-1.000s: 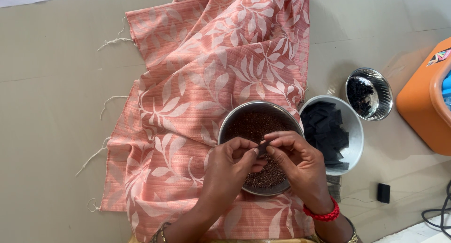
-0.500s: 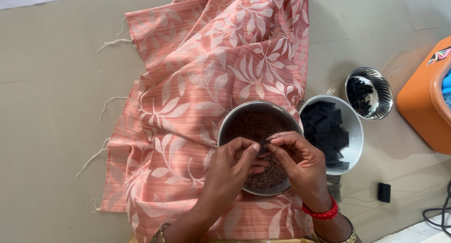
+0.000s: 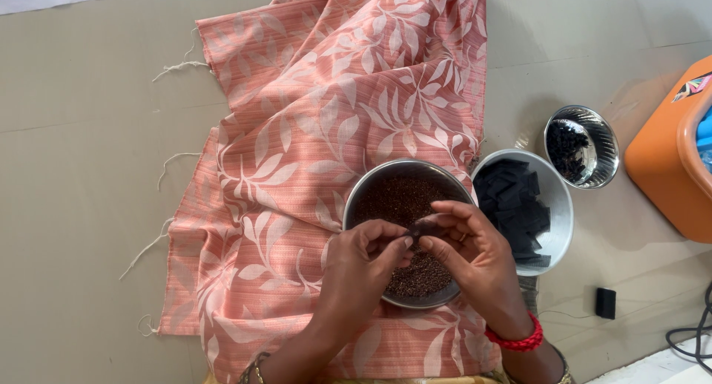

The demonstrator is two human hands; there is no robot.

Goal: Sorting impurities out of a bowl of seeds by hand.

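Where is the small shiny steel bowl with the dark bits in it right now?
In the head view the small steel bowl sits on the floor at the right, just beyond the white bowl of black pieces and left of the orange container.

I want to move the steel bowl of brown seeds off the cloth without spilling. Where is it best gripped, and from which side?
Judging from the head view, grip the steel bowl by its thin rim, at the far-left arc, coming from above. That arc is bare; the left hand and right hand cover the near rim, and the white bowl crowds its right. A second grip opposite would likely keep the brown seeds level.
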